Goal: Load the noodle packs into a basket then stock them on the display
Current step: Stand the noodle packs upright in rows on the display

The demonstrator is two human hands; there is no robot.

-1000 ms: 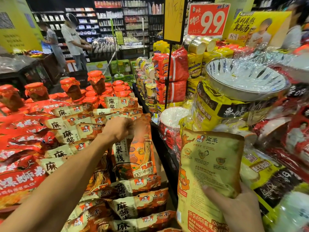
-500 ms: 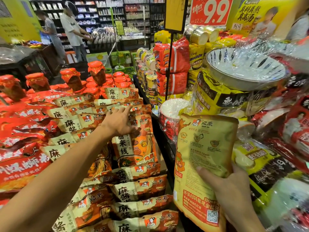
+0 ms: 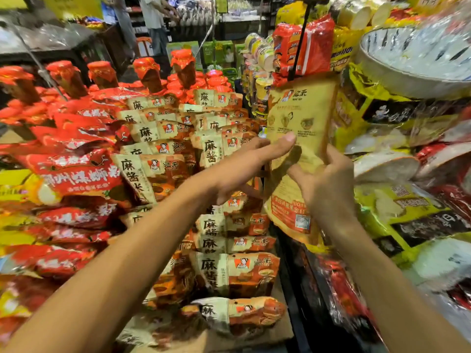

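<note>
My right hand (image 3: 323,184) holds a yellow noodle pack (image 3: 300,110) upright by its lower right part, printed back toward me. From the left, my left hand (image 3: 244,166) meets the same pack: its thumb lies on the pack's face and its fingers pass behind the left edge. Just left of the pack and below my hands, rows of orange-and-cream noodle packs (image 3: 219,146) stand stacked on the display. No basket is in view.
Red sauce jars (image 3: 183,64) top the display behind the packs, and red snail-noodle bags (image 3: 76,174) fill the left. On the right are yellow bundles (image 3: 397,215) and a wrapped bowl (image 3: 418,54). A black sign pole (image 3: 299,39) rises behind the pack. People (image 3: 153,16) stand far back.
My left hand left the stacked packs and swung right onto the yellow pack. My right hand lifted that pack higher and closer to the display.
</note>
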